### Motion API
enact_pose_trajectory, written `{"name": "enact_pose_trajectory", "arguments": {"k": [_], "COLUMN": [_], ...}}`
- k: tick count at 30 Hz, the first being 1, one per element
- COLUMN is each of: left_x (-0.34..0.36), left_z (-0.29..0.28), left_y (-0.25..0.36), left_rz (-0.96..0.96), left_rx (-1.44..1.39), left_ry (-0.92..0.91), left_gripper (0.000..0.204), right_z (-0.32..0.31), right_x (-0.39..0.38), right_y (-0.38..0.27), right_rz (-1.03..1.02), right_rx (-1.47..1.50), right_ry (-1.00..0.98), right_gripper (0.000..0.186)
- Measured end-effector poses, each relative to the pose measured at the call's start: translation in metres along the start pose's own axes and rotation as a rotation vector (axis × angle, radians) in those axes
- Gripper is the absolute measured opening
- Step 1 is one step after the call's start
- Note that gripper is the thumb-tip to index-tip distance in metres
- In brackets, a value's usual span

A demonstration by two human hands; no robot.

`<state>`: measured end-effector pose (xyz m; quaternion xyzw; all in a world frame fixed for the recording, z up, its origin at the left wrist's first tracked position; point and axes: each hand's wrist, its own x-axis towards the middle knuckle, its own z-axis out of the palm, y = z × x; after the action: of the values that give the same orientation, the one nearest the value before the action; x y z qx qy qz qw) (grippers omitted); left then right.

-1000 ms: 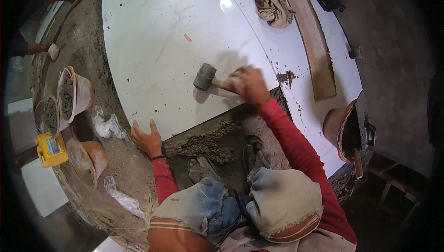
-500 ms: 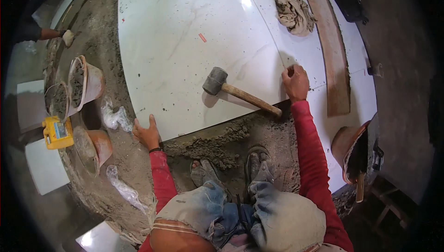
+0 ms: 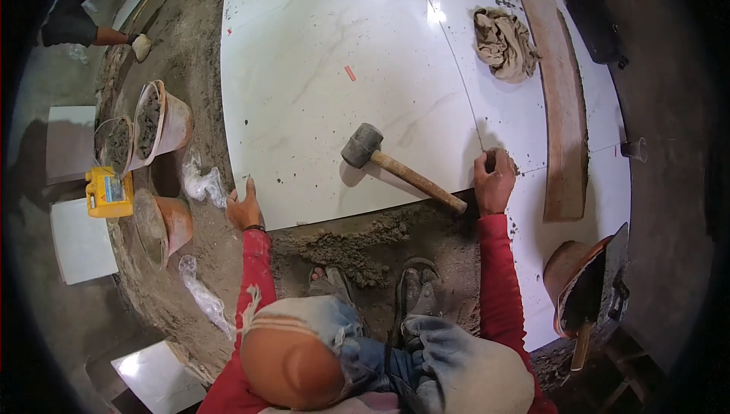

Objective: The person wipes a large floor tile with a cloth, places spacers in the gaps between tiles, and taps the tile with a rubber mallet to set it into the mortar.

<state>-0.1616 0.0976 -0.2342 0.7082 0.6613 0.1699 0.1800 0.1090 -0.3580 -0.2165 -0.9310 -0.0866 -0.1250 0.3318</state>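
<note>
Right hand (image 3: 494,180) newly off leftward-diagonal mallet (image 3: 403,174)

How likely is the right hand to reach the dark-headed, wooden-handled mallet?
Probably yes: the mallet lies with its handle ending close to the right hand, and nothing visible stands between them.

From my remote station I see long, wrinkled red sleeves (image 3: 503,285) above bare hands: the left hand (image 3: 243,210), with a dark band (image 3: 255,228) at its wrist, and the right hand (image 3: 494,187). My view also shows faded blue jeans (image 3: 471,368), stained, with pale frayed threads (image 3: 255,306) by the left knee, and dark, dirty open-toed footwear (image 3: 400,304).
</note>
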Motion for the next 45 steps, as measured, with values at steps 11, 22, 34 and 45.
{"name": "enact_pose_trajectory", "arguments": {"k": [11,22,34,45], "left_x": [-0.024,-0.104,-0.103,-0.109], "left_z": [0.000,0.020,-0.028,-0.024], "left_y": [-0.002,-0.016,0.005,-0.001], "left_rz": [0.176,0.631,0.814,0.790], "left_rx": [0.046,0.154,-0.192,-0.232], "left_ry": [-0.060,-0.025,-0.537,-0.489], "left_gripper": [0.080,0.083,0.115,0.099], "right_z": [-0.036,0.010,0.111,0.179], "right_x": [-0.006,-0.038,-0.005,-0.015], "right_y": [-0.006,-0.078,-0.474,-0.549], "right_rz": [-0.016,-0.368,-1.410,-1.775], "right_rx": [-0.051,-0.166,-0.367,-0.557], "right_ry": [0.018,-0.645,-1.059,-1.192], "right_gripper": [0.020,0.027,0.017,0.060]}}
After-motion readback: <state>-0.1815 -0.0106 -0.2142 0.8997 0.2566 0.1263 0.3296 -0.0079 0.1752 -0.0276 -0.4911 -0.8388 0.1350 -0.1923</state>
